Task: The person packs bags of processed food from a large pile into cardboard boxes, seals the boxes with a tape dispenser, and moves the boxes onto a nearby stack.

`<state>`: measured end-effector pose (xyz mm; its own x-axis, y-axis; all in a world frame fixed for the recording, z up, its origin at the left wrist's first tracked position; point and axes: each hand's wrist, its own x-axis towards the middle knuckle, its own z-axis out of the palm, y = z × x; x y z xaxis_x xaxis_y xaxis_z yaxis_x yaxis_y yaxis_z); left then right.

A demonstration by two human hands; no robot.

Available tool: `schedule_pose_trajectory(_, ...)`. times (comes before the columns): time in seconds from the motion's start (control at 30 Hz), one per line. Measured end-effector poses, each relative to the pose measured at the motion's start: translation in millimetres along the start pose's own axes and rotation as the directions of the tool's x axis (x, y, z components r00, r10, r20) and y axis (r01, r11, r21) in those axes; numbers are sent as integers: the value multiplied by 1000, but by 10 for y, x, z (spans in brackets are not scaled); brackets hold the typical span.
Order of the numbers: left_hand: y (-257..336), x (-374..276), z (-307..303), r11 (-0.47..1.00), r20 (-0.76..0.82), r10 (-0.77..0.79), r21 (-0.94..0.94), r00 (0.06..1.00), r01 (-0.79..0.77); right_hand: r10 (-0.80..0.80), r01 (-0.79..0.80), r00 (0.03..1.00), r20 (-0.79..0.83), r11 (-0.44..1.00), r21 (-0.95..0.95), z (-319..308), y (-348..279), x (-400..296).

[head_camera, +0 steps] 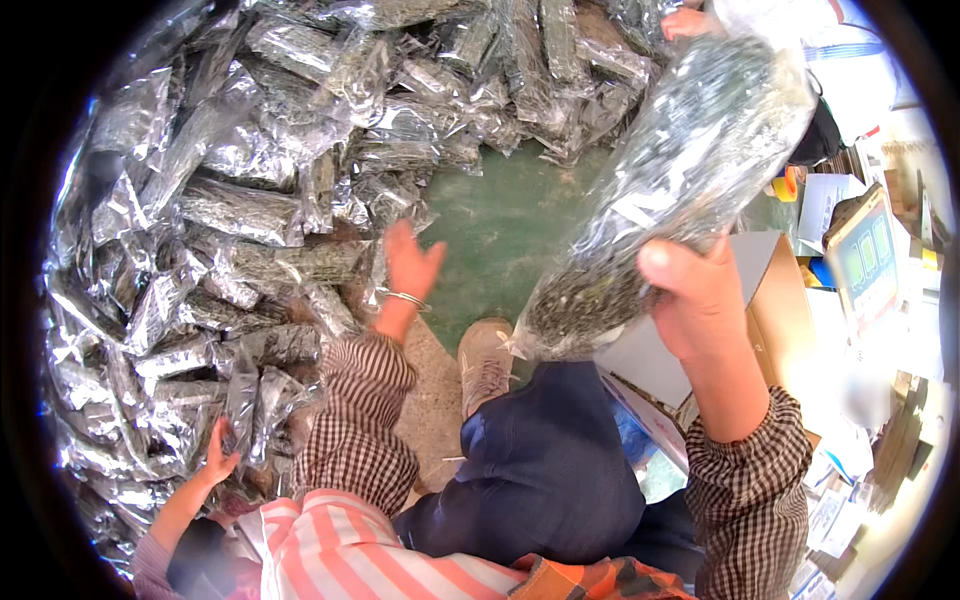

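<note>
My right hand (694,296), its thumb on the near face, holds a large clear plastic bag (675,180) packed with dark, grey-green dried strands or stalks. The bag slants from upper right to lower left over the green floor (510,217). My left hand (411,266), with a bangle at the wrist, is raised with its fingers apart and nothing in it, beside the heap of clear-wrapped grey-green bundles (277,202). Both my forearms wear checked sleeves. What exactly the bag contains cannot be told.
Another person's hand (220,457) is at the heap, lower left. A further person's hand (690,24) is by the bag's upper end. An open cardboard box (780,322) stands at my right, near a tablet-like screen (866,255) and yellow tape (786,184). My shoe (485,364) is below.
</note>
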<state>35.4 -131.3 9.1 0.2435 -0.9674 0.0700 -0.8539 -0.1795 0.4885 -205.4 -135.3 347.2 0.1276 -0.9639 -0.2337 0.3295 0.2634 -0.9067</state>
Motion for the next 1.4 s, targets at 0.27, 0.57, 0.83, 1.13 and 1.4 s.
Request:
schedule_pose_trajectory(0.27,-322,-390,325,893,206,-411,-105,888,438,171,-110,970,-173,944,312,-541,-24,-57)
schedule_pose_trajectory(0.57,1876,-735,-1572,-61,661,223,-724,716,687,277,-204,956,-94,862,464,-716,-66,-289)
schedule_pose_trajectory(0.83,3041,-455,-1728,489,504,760,-859,410,150,-473,483,857,-204,876,-3,-1643,-719,-1449)
schedule_pose_trajectory(1.13,3394,-871,-1074,578,546,786,-816,291,-30,118,-348,664,-738,923,-164,-3609,313,-2750)
schedule_pose_trajectory(1.4,3342,-814,-1157,544,517,815,-838,260,-37,392,-337,590,-706,914,225,-4080,1747,-2312)
